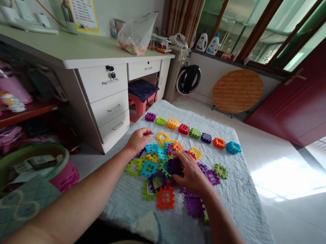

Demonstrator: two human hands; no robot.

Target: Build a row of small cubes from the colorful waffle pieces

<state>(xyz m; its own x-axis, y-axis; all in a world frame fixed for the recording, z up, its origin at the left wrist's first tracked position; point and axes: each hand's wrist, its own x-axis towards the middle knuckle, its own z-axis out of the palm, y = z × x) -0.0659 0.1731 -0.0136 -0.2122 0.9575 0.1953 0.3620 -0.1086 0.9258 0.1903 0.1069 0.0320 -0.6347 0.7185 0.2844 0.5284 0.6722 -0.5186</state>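
Observation:
A heap of plastic interlocking tiles with notched edges lies on the cloth-covered table point(237, 217). My right hand point(192, 172) is over the heap, thumb and fingers at opposite sides of a dark purple tile point(175, 166); its palm side is hidden. At the heap's left edge, my left hand point(139, 139) hovers with fingers loosely bent and nothing visible in them. Close by are a yellow tile point(163, 137), a blue tile point(149, 169) and an orange tile point(166, 198). A purple tile point(194, 206) lies below my right wrist.
Beyond the heap runs a row of built block shapes, from a purple block point(150, 117) to a blue one point(233, 147). A white desk point(108, 52) with drawers stands left, a pink basket point(65, 172) below it. A washing machine point(177, 74) and a round wooden board point(238, 91) are farther back.

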